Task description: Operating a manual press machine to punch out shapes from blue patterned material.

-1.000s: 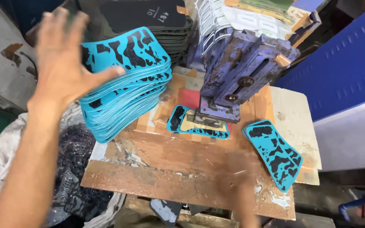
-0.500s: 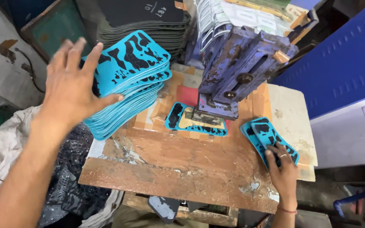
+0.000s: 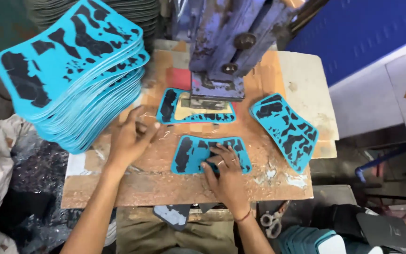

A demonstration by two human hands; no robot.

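Head view looks straight down on a turquoise sheet with black blotches (image 3: 191, 155), lying flat on the worn wooden board (image 3: 132, 186) just in front of the purple press (image 3: 222, 51). The right hand (image 3: 224, 171) rests on the right half of this sheet, palm down, fingers spread and pressed flat on its surface, not curled around an edge; the wrist, with a thin band on it, runs back toward the near edge of the board. The left hand (image 3: 130, 138) is to the left of the sheet and apart from it, laid on the bare wood in front and to the left of the press, fingers loosely bent and spread, gripping nothing; its forearm comes up from the lower left.

Directly under the foot of the press sits a second turquoise piece (image 3: 170, 106) with a pale cut-out in its middle. Right of the press a small stack of the same blotched sheets (image 3: 285, 129) lies at an angle near the board's right edge. Left of the press a tall pile of blotched turquoise sheets (image 3: 71, 70) leans outward over the board's left side, just beside the left hand. Below the board, in front of the press, a pair of scissors (image 3: 271, 225) lies next to the right forearm
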